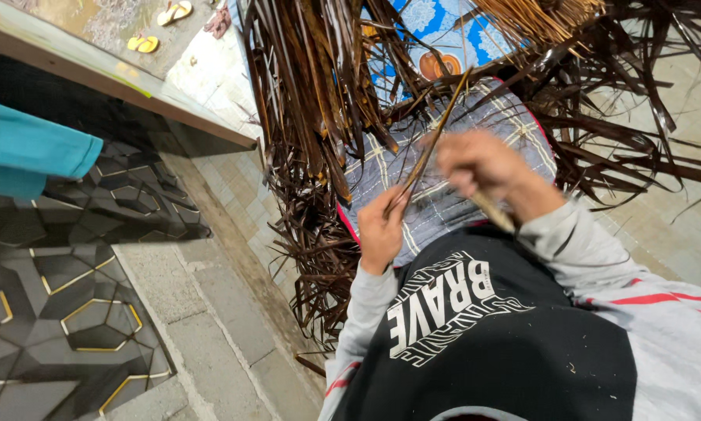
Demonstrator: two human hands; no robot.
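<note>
My left hand [382,230] is closed around the lower end of a thin dry palm leaf strip [436,132] that slants up and to the right. Just right of it, my right hand [481,166] is blurred and closed on the same strip higher up. A pale wooden handle [493,210] sticks out below the right fist; no blade shows. Both hands hover over a grey checked cloth [444,203] spread on my lap. Grey sleeves and a black shirt front fill the lower right.
A big heap of dark brown dried palm leaves [311,117] spreads around and behind the cloth. A blue patterned fabric [436,31] lies beyond. At left are a dark hexagon-tiled wall [77,296], a teal cloth [31,152], paving stones, and sandals [174,12] far off.
</note>
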